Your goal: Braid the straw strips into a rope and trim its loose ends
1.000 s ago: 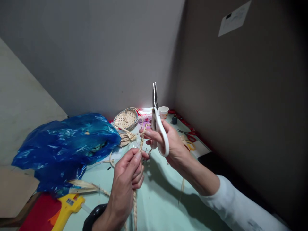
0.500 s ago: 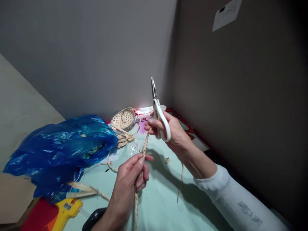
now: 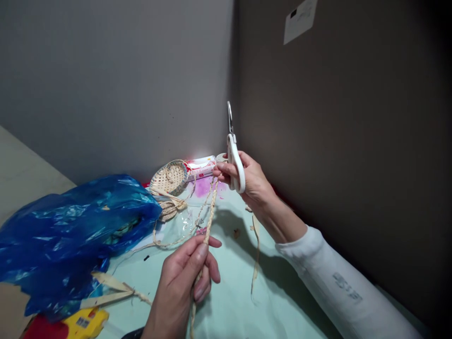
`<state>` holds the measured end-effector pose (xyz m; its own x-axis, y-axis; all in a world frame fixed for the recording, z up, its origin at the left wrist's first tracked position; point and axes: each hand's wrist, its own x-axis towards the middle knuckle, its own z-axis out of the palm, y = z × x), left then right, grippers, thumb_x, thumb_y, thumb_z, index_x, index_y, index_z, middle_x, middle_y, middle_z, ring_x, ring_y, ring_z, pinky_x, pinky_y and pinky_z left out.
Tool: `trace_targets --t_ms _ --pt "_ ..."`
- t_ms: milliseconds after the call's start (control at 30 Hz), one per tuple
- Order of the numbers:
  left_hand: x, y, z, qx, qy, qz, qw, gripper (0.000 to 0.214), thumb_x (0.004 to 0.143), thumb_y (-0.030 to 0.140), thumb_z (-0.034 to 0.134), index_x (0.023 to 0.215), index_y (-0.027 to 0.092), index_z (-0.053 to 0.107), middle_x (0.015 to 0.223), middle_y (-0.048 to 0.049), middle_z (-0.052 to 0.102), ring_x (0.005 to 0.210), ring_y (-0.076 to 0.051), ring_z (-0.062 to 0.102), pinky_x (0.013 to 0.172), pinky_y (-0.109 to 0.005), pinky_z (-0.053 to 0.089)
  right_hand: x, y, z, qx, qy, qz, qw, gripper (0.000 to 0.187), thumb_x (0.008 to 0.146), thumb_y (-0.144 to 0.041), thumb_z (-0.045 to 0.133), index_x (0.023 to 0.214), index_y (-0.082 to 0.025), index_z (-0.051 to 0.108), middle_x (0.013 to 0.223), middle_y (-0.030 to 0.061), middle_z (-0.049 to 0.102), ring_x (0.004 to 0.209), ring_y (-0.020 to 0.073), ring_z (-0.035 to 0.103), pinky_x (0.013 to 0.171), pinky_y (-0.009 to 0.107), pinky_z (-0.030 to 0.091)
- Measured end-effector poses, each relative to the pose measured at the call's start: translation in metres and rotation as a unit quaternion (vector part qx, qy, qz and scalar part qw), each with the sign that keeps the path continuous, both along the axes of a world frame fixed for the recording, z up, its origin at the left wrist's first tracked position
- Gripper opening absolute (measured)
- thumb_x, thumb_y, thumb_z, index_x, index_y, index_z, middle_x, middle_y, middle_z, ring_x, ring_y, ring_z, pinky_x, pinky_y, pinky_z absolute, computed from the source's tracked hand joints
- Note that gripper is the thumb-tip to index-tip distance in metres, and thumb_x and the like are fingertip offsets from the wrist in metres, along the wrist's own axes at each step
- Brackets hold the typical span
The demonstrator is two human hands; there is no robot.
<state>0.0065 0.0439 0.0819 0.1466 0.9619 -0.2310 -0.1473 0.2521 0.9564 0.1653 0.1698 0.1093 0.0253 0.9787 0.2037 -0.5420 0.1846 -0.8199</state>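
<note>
My left hand (image 3: pixel 185 278) is closed, pinching a thin braided straw cord (image 3: pixel 209 217) between thumb and forefinger. The cord runs up and away to my right hand (image 3: pixel 247 181), which pinches its far end with the fingertips. That same hand grips white-handled scissors (image 3: pixel 233 155), blades pointing straight up and closed. The cord's lower end trails down past my left wrist. Both hands hover above the pale green table (image 3: pixel 236 292).
A crumpled blue plastic bag (image 3: pixel 70 230) fills the left side. A small woven basket (image 3: pixel 168 178) and a coil of braid (image 3: pixel 167 209) lie behind it. A yellow glue gun (image 3: pixel 83 322) sits at the lower left. Loose straw strips (image 3: pixel 254 254) lie on the table. Walls close in behind and to the right.
My hands have drawn apart: the right hand rose and moved away with the scissors, the left slid down the cord, leaving a longer stretch between them. The view shifted right.
</note>
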Motion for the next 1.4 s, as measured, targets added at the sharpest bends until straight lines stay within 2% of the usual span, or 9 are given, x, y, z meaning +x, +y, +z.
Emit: trace_targets --t_ms 200,333,500,667,800,1033,1200,1300,1400 --pt "-0.005 -0.002 -0.001 0.02 0.058 0.006 0.998 0.031 0.083 0.046 0.063 0.08 0.015 0.065 0.047 0.0049 0.045 0.042 -0.004 0.021 0.043 -0.02 0.01 -0.004 0.002 -0.002 0.002 -0.002 0.001 1.0 0.042 0.063 -0.017 0.08 0.093 -0.018 0.052 0.068 -0.0009 0.069 0.063 0.012 0.069 0.059 0.019 0.057" --pt "-0.007 0.0 -0.001 0.039 0.047 0.031 0.998 0.028 0.084 0.044 0.063 0.084 0.015 0.063 0.045 0.0061 0.042 0.043 -0.005 0.02 0.042 -0.02 0.01 -0.004 0.002 -0.003 -0.006 0.001 -0.008 1.0 0.039 0.064 -0.015 0.079 0.091 -0.017 0.052 0.069 0.0 0.07 0.062 0.0117 0.068 0.059 0.019 0.058" --pt "-0.003 0.0 0.001 0.05 -0.012 0.04 0.998 0.024 0.087 0.036 0.06 0.102 0.018 0.056 0.055 0.0029 0.056 0.042 -0.003 0.017 0.042 -0.019 0.012 0.0 0.004 -0.005 -0.011 0.015 -0.011 1.0 0.042 0.062 -0.016 0.081 0.091 -0.017 0.052 0.07 0.0011 0.07 0.06 0.0113 0.067 0.057 0.019 0.057" --pt "-0.002 -0.004 0.001 0.082 -0.031 0.049 0.995 0.014 0.089 0.032 0.059 0.091 0.019 0.053 0.059 0.0 0.062 0.041 -0.002 0.021 0.042 -0.018 0.014 0.002 0.005 -0.004 0.014 0.027 -0.002 1.0 0.044 0.062 -0.017 0.082 0.091 -0.018 0.05 0.07 0.0004 0.069 0.062 0.0111 0.067 0.059 0.019 0.056" --pt "-0.006 -0.007 -0.001 0.09 -0.028 0.043 0.995 0.013 0.088 0.031 0.06 0.092 0.019 0.057 0.06 -0.0011 0.063 0.041 -0.002 0.024 0.042 -0.018 0.015 0.0 0.004 -0.002 0.032 0.008 -0.002 0.999 0.036 0.068 -0.017 0.079 0.09 -0.018 0.05 0.073 0.0004 0.068 0.065 0.0116 0.067 0.063 0.021 0.057" --pt "-0.006 -0.008 0.003 0.107 -0.002 0.09 0.99 0.012 0.085 0.03 0.066 0.089 0.02 0.063 0.059 0.0009 0.061 0.047 -0.004 0.034 0.047 -0.017 0.022 -0.003 -0.001 -0.001 0.008 0.006 0.017 1.0 0.037 0.067 -0.015 0.077 0.092 -0.018 0.05 0.072 0.0 0.068 0.064 0.0113 0.067 0.063 0.021 0.057" --pt "-0.008 0.002 0.003 0.077 0.041 0.07 0.994 0.022 0.083 0.039 0.066 0.08 0.018 0.06 0.061 0.0025 0.058 0.045 -0.004 0.034 0.045 -0.017 0.023 -0.001 0.002 -0.003 0.007 0.001 0.003 1.0 0.041 0.064 -0.019 0.081 0.092 -0.018 0.051 0.071 0.0003 0.068 0.063 0.0115 0.067 0.062 0.022 0.057" --pt "-0.013 0.008 -0.001 0.094 0.087 0.076 0.989 0.025 0.081 0.04 0.069 0.076 0.016 0.063 0.057 0.0034 0.056 0.044 -0.003 0.035 0.044 -0.017 0.024 -0.002 0.003 -0.004 0.015 0.002 0.02 1.0 0.04 0.065 -0.02 0.082 0.092 -0.018 0.051 0.071 0.0007 0.068 0.065 0.0124 0.068 0.064 0.023 0.058" --pt "-0.017 0.012 -0.005 0.115 0.115 0.086 0.983 0.023 0.079 0.038 0.071 0.076 0.016 0.068 0.06 0.0008 0.061 0.046 -0.004 0.041 0.047 -0.017 0.031 -0.003 0.002 -0.004 0.029 0.012 0.035 0.999 0.037 0.069 -0.017 0.079 0.093 -0.017 0.051 0.073 0.0007 0.069 0.066 0.0121 0.069 0.065 0.022 0.059"
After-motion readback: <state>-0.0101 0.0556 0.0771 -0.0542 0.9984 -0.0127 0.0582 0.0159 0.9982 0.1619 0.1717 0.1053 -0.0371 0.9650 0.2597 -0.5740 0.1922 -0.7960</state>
